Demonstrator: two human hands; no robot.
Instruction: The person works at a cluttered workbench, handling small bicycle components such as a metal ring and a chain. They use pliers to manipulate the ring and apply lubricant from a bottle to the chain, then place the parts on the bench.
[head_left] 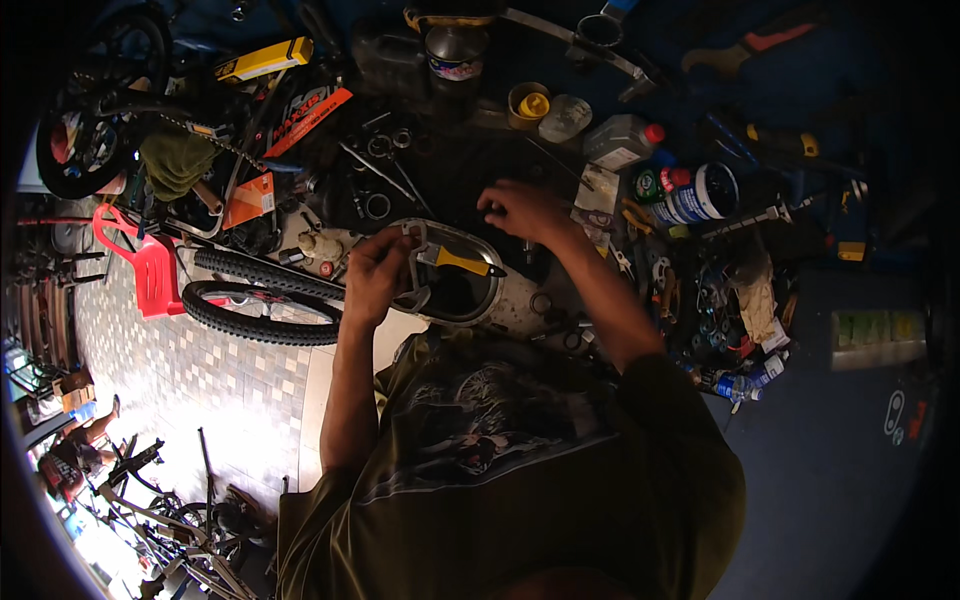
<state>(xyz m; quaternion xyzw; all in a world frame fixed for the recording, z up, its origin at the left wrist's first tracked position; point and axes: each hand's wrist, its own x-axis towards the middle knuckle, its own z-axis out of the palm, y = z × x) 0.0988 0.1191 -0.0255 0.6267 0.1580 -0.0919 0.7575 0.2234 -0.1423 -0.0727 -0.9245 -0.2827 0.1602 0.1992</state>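
My left hand is closed on a grey metal bracket-like part, held upright over the left end of an oval metal tray. Its exact kind I cannot make out. Inside the tray lies a tool with a yellow and black handle, beside the held part. My right hand hovers over the dark bench beyond the tray, its fingers loosely curved and apart, with nothing visible in them. Nearest to it on the left are metal rings and long-handled tools.
At the right stand a grey bottle with a red cap and a white tub, beside a heap of hand tools and small parts. Bicycle tires and a red plastic seat are at the left. Yellow cups stand at the back.
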